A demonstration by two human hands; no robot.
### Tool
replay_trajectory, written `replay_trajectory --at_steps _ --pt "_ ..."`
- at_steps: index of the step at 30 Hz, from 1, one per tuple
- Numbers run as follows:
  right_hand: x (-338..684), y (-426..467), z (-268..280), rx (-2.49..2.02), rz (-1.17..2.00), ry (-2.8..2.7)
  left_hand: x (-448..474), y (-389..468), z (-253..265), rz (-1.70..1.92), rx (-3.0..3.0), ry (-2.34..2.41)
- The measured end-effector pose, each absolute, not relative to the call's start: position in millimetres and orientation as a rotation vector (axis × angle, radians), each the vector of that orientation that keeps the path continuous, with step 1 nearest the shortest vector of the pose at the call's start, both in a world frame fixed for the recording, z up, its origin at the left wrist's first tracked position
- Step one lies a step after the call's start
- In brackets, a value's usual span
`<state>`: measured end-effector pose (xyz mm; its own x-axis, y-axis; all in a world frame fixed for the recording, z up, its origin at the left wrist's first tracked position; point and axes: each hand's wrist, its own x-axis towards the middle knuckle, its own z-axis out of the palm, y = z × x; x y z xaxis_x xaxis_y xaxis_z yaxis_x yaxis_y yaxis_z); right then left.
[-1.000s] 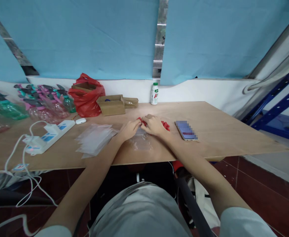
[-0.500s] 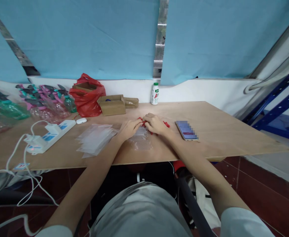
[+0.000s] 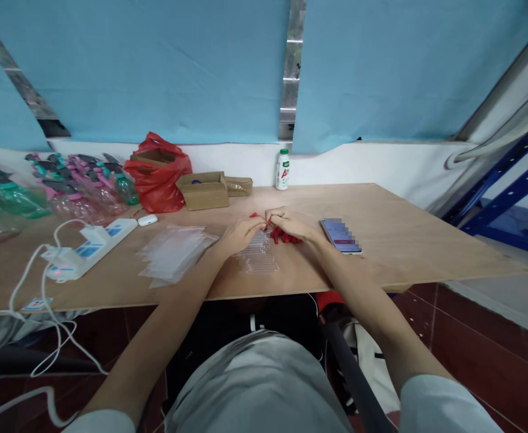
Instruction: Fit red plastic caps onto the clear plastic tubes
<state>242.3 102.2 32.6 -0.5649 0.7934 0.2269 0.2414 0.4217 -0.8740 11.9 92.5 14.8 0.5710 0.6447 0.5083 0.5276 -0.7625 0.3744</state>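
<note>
My left hand (image 3: 241,234) is closed, its fingertips pinching at a small red piece (image 3: 268,225) whose kind I cannot make out. Opposite it, my right hand (image 3: 291,222) bends over the same spot, thumb and fingers together on the red piece. Beneath the right palm lies a little heap of similar red pieces (image 3: 286,237). Thin, clear, shiny sticks (image 3: 258,262) are laid side by side in rows just below the hands. Left of them a fanned stack of clear plastic bags (image 3: 174,252) rests on the wooden table (image 3: 394,234).
A phone (image 3: 341,236) lies to the right. At the back stand a white bottle (image 3: 282,171), an open cardboard box (image 3: 206,193) and a red plastic bag (image 3: 158,177). A power strip (image 3: 92,249) with cables and several spray bottles (image 3: 83,192) occupy the left.
My right hand has shifted slightly right and turned, with its fingers now arched. More of the red heap shows under it. My left hand stays nearly where it was.
</note>
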Motion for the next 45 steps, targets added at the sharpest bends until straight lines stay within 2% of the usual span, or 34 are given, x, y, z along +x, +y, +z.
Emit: replay_trajectory --at_steps 3,9,14,20,26,31,41,45 --pt "242.4 108.1 31.1 -0.838 1.052 -1.98 10.4 91.3 16.5 0.969 2.595 1.015" --pt "271.1 133.8 33.9 -0.963 0.389 -1.884 -1.8 91.6 18.8 0.979 2.612 1.363" --pt "286.5 137.2 33.5 -1.124 0.13 -2.024 1.6 93.8 15.7 0.936 2.599 1.496" --pt "285.9 138.9 32.2 -1.121 0.09 -2.128 -0.8 100.2 8.0 0.843 2.604 1.49" --pt "300.1 141.1 37.2 -1.301 0.081 -2.016 -2.9 105.1 3.9 0.806 2.609 1.388" --pt "307.3 142.4 38.8 -1.375 0.161 -2.073 -2.5 108.3 0.0 0.772 2.605 1.34" --pt "306.1 141.5 34.1 -1.442 0.189 -2.137 -2.0 109.2 -2.1 0.806 2.57 1.262" --pt "297.8 138.5 34.0 -1.376 0.095 -2.094 -1.5 107.3 0.6 0.843 2.55 1.268"
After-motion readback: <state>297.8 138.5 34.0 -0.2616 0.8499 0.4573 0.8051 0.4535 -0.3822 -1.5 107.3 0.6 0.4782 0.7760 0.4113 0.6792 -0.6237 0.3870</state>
